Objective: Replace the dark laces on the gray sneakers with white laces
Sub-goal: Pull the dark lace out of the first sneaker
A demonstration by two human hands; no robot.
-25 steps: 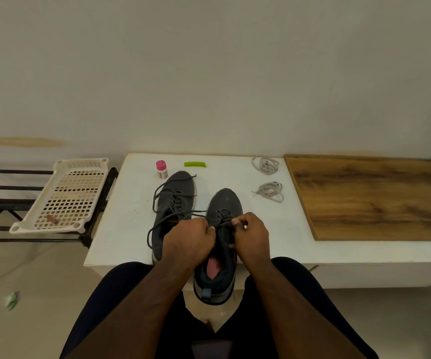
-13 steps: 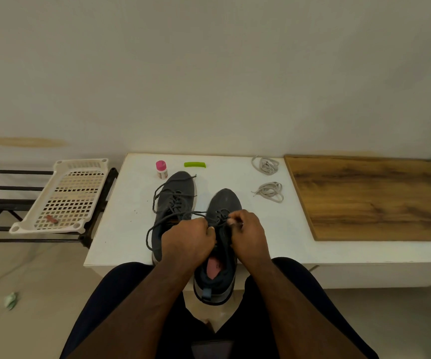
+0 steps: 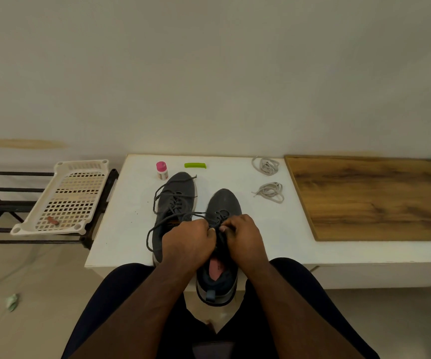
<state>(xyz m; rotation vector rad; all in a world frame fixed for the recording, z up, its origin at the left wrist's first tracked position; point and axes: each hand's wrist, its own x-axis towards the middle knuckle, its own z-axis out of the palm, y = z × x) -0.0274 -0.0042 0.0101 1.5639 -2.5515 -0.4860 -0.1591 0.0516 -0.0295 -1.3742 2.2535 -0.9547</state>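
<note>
Gray sneaker (image 3: 222,218) overhangs the white worktop (image 3: 121,229) front edge, heel toward the lap — within easy reach. Left hand (image 3: 187,242) and right hand (image 3: 244,238) pinch its dark lace (image 3: 157,224) at the eyelets, seemingly to unthread it. White laces (image 3: 270,192) wait coiled near the back edge.

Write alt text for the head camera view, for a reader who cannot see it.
A seated person's left hand and right hand pinch the dark lace of the right gray sneaker, whose heel overhangs a white table. The left gray sneaker lies beside it, laces loose; two white lace bundles wait further right.
</note>
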